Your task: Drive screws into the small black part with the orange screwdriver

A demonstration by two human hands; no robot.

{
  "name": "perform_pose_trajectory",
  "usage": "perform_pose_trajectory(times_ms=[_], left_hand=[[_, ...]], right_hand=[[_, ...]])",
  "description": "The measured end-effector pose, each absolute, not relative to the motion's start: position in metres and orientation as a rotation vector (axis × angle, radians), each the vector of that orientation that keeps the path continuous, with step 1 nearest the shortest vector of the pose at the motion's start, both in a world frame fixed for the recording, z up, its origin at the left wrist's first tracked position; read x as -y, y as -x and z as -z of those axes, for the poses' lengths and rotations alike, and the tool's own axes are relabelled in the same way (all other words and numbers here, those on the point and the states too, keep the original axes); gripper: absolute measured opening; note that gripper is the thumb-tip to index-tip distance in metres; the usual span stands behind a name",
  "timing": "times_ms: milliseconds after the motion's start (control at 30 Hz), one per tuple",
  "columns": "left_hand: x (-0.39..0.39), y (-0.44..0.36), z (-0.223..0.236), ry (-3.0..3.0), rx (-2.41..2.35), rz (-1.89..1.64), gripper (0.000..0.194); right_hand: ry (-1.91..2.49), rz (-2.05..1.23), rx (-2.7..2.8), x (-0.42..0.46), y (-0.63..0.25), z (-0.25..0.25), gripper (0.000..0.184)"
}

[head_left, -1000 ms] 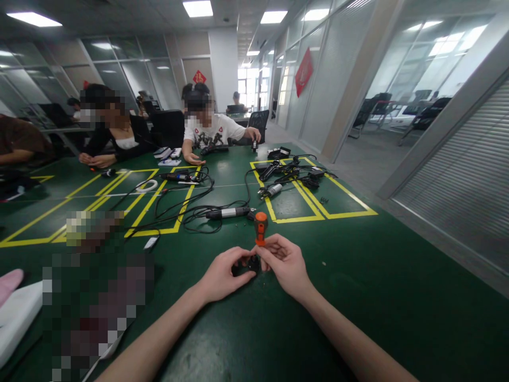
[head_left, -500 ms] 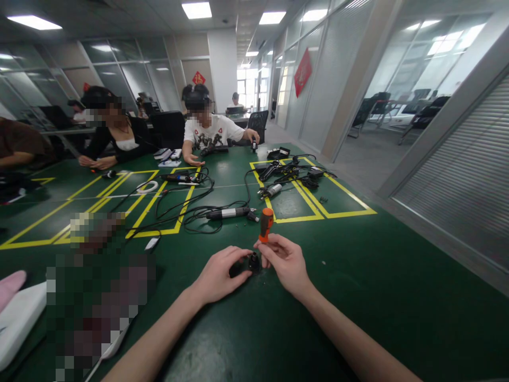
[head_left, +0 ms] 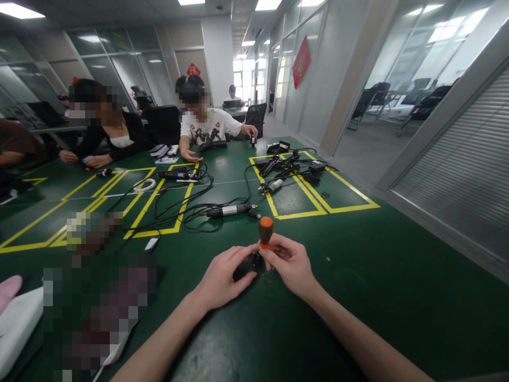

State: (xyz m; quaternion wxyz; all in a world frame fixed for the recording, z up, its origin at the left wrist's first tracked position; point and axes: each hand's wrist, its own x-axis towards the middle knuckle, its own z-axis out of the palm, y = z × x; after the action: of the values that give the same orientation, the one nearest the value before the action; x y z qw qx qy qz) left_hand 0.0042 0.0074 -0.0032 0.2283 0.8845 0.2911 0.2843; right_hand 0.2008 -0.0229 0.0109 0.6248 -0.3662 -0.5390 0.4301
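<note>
My right hand [head_left: 289, 264] grips an orange-handled screwdriver [head_left: 265, 231] that stands nearly upright, its tip hidden down in a small black part [head_left: 254, 262]. My left hand [head_left: 223, 278] curls round that black part and holds it against the green table [head_left: 358, 297]. Both hands meet at the table's near middle, fingers closed.
Beyond my hands lie a black and silver tool [head_left: 229, 210] with tangled black cables [head_left: 183, 204] inside yellow tape boxes, and more tools [head_left: 286, 170] at the back right. Two people sit at the far side. A white object [head_left: 16, 329] lies at the near left.
The screwdriver has swung from a rightward tilt to nearly upright over the black part. My view has dipped a little; both hands stay in the same spot.
</note>
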Motion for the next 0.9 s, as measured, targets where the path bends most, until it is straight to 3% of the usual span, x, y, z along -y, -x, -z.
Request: perform_pose_trajectory(times_ms=[100,467,667,800,900], left_hand=[[-0.007,-0.003,0.003,-2.46,-0.791,-0.819,0.055],[-0.002,-0.002,-0.001,-2.556,-0.752,-0.903,0.042],[0.002,-0.001,-0.001,-2.554,-0.74,-0.901,0.042],[0.003,0.001,0.0,-2.534,-0.777,-0.918,0.056],[0.004,0.002,0.001,-2.505,-0.818,-0.95,0.069]], right_hand=[[0.822,-0.905,1.279,0.025,-0.2,-0.013,0.023],[0.901,-0.926,1.115,0.022,-0.204,-0.006,0.03],[0.977,-0.798,1.195,0.026,-0.205,-0.014,0.018],[0.988,-0.77,1.203,0.027,-0.205,-0.017,0.01],[1.012,-0.853,1.1,0.027,-0.205,-0.014,0.019]])
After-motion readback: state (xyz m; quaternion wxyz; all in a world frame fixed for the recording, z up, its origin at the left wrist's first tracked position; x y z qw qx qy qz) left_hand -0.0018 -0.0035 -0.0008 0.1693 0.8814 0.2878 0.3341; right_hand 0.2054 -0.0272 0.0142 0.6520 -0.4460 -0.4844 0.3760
